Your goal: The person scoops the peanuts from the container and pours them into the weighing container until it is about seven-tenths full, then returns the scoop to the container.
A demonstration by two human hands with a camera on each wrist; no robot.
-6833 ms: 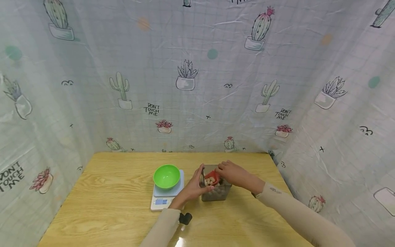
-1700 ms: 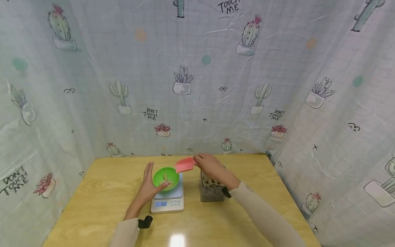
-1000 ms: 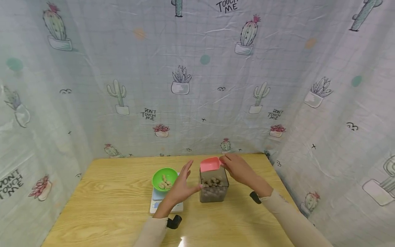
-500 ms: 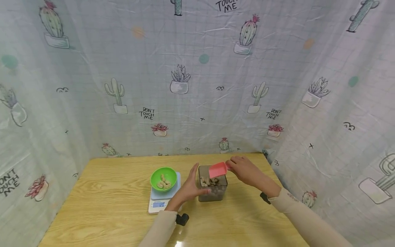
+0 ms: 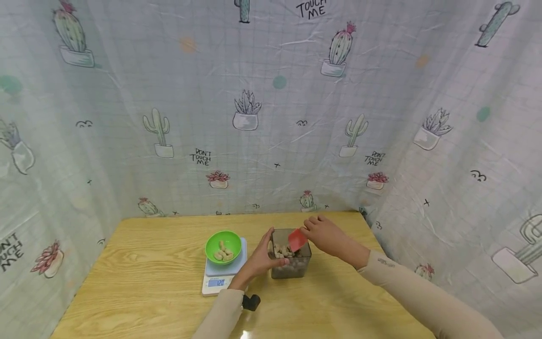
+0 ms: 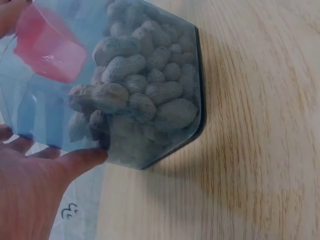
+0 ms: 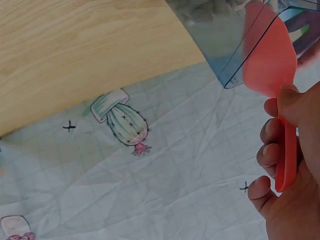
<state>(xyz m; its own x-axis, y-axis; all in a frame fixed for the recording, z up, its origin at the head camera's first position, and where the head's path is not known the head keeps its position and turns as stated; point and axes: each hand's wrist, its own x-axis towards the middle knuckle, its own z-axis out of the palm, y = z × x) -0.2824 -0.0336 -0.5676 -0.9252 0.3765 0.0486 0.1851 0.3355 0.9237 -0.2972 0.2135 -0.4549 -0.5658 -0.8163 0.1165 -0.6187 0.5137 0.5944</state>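
Note:
A clear, dark-tinted plastic container [image 5: 291, 271] holds unshelled peanuts [image 6: 125, 67] in its lower part. My left hand [image 5: 259, 259] holds it by the left side, thumb on the near wall and fingers along the left wall. Gripped by its handle in my right hand [image 5: 325, 235], a red scoop [image 5: 297, 240] dips its blade through the container's top, tilted down toward the peanuts. In the right wrist view, fingers and thumb wrap the scoop's handle [image 7: 286, 160]. Left of the container, a green bowl [image 5: 234, 241] with several peanuts sits on a white kitchen scale [image 5: 237, 267].
The scale's display [image 5: 216, 283] appears to read about 120. Everything stands on a wooden table [image 5: 156, 268]. A cactus-print sheet [image 5: 262, 155] hangs behind the table and along both sides.
Earlier the scoop was over the green bowl, which gained peanuts. Both hands have since moved right to the container; my left hand took hold of it and the scoop dipped inside.

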